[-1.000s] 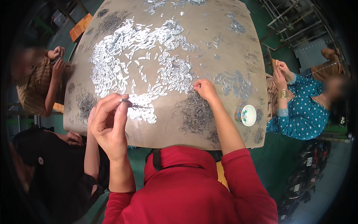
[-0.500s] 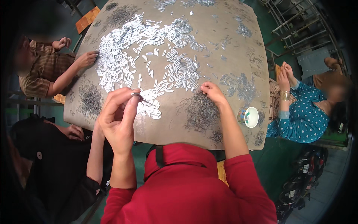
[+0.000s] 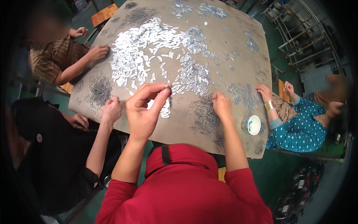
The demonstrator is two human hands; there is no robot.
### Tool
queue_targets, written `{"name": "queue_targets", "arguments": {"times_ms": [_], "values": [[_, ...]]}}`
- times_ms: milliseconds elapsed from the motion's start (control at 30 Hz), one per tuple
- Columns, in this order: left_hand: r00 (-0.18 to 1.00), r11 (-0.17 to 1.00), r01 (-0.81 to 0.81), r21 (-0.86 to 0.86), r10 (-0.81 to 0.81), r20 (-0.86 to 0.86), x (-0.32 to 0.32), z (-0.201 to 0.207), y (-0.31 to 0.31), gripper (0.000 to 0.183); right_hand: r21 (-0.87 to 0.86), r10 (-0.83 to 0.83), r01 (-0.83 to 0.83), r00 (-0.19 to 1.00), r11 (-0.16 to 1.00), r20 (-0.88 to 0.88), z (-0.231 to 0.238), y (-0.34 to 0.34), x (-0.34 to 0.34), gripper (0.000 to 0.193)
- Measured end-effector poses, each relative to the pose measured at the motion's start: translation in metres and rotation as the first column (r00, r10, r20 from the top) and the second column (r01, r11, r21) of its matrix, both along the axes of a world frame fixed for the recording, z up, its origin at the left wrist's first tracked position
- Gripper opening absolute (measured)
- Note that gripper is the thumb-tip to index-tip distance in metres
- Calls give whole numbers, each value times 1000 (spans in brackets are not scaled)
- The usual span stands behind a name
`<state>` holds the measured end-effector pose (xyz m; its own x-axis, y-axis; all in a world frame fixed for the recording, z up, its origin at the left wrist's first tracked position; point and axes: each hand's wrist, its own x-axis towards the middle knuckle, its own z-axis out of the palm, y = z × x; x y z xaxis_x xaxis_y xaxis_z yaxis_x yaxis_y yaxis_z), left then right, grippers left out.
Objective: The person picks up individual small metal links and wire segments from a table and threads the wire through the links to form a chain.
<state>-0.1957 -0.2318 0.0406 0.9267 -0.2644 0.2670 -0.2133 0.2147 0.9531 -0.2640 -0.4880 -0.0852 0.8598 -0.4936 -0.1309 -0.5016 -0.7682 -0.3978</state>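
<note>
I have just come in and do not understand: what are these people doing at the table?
Several people sit around a table strewn with small silver metal pieces. The wearer's left hand is raised, pinching one piece in its fingertips. The right hand rests on a dark wire pile. A cup stands nearby.

the left hand [image 3: 143, 112] has risen, still pinching a small metal piece [image 3: 167, 87].

One head-worn fisheye looks steeply down, seemingly close, over the table [image 3: 238, 48].
</note>
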Motion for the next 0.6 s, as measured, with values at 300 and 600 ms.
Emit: {"name": "queue_targets", "arguments": {"times_ms": [300,600], "values": [[1000,999,-26,-21,27,13,-9,4,7,12,791,-303,-483,743,377,598,167,126,3,17],[963,992,-93,82,69,261,-17,6,5,15,727,-345,-558,643,401,684,166,140,4,15]]}}
